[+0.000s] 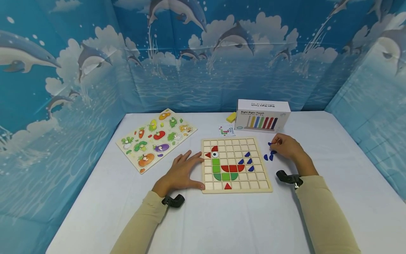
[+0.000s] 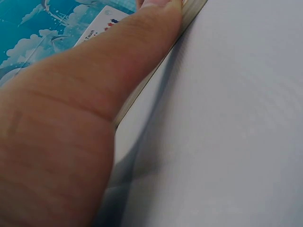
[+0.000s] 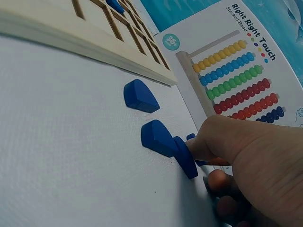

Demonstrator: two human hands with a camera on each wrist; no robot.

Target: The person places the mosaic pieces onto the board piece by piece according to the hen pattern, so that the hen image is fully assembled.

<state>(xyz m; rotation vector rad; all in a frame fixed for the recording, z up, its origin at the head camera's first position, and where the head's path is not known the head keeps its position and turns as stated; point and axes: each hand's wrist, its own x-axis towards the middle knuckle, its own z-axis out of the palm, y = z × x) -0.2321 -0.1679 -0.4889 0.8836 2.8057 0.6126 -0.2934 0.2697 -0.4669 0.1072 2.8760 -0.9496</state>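
Note:
A wooden grid board (image 1: 263,184) holds red, green and blue flat pieces and a round eye piece (image 1: 215,154), laid out like a bird. My left hand (image 1: 182,173) spreads its fingers at the board's left side, fingertips and thumb on its edge. In the left wrist view the thumb (image 2: 147,40) lies along the board's edge. Right of the board, my right hand (image 1: 288,147) pinches a blue round-edged piece (image 1: 269,143) between thumb and curled fingers. Loose blue pieces (image 3: 141,96) lie close by on the table; one (image 3: 185,158) is right beside the thumb.
A white bead-toy box (image 1: 261,116) stands behind the board, with a yellow block (image 1: 231,117) beside it. A small pattern card (image 1: 226,130) lies above the board. At left rests a vegetable puzzle board (image 1: 149,141). Dolphin-print cloth (image 1: 196,84) walls the white table (image 1: 222,222).

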